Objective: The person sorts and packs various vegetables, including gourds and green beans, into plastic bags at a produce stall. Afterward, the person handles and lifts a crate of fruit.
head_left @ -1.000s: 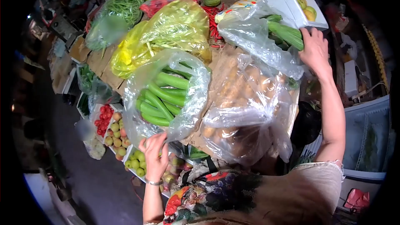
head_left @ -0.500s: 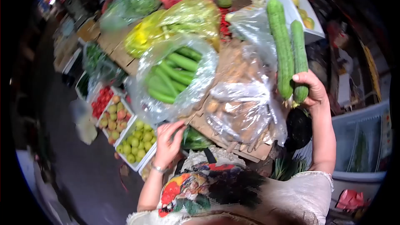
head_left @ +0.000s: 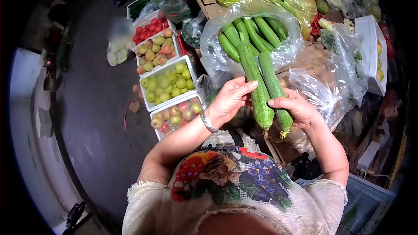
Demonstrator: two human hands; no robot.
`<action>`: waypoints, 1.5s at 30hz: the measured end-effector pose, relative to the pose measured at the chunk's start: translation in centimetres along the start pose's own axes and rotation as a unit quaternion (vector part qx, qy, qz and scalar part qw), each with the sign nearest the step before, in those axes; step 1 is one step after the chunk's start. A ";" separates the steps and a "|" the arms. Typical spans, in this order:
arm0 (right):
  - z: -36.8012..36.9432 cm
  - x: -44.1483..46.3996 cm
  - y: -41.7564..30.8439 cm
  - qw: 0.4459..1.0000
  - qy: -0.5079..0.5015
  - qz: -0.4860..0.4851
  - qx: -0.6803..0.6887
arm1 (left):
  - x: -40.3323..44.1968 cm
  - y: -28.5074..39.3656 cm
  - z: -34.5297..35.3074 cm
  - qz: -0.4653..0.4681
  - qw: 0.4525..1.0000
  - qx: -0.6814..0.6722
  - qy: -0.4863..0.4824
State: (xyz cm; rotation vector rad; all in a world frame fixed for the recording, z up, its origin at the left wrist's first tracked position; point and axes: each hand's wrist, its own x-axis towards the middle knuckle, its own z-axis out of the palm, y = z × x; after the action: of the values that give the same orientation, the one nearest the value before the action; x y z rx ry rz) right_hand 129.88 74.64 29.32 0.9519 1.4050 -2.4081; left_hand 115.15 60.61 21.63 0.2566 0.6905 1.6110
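Two long ridged green gourds, a larger one [head_left: 257, 87] on the left and a slimmer one [head_left: 272, 80] on the right, lie side by side in front of my chest. My right hand [head_left: 298, 109] is closed round the slimmer gourd, its thumb across the top. My left hand [head_left: 230, 100], with a bangle at the wrist, grips the larger gourd from the left, its fingers partly hidden beneath. Just beyond them, an open clear bag [head_left: 211, 45] holds several smooth green gourds [head_left: 257, 35], and the tips of the held gourds overlap it.
White foam boxes of tomatoes [head_left: 150, 30], peaches [head_left: 156, 52], green fruit [head_left: 167, 85] and apples [head_left: 176, 115] stand at the left. A yellow bag [head_left: 300, 2] lies behind the clear bag. Clear bags [head_left: 320, 87] and a white box [head_left: 370, 54] are at the right.
My right hand has brought the two gourds from the right to the middle. My left hand has come up and taken hold of the larger one. The view has swung left.
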 end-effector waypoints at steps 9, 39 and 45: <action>0.3 2.0 0.5 1.000 0.012 0.006 0.007 | 0.9 0.2 -0.7 0.018 0.991 0.101 0.088; -9.8 20.2 -2.8 0.987 0.135 0.086 0.007 | 21.0 7.0 -10.1 -0.002 0.696 0.709 0.112; -10.5 22.1 -3.2 0.986 0.121 0.111 0.011 | 20.4 4.6 -10.3 0.054 0.663 0.733 0.144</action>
State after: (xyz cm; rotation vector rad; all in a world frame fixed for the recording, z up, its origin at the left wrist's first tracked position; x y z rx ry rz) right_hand 115.84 88.29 14.37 1.3686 1.2667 -2.2073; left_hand 102.30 77.23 11.51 1.2306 2.1749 0.8037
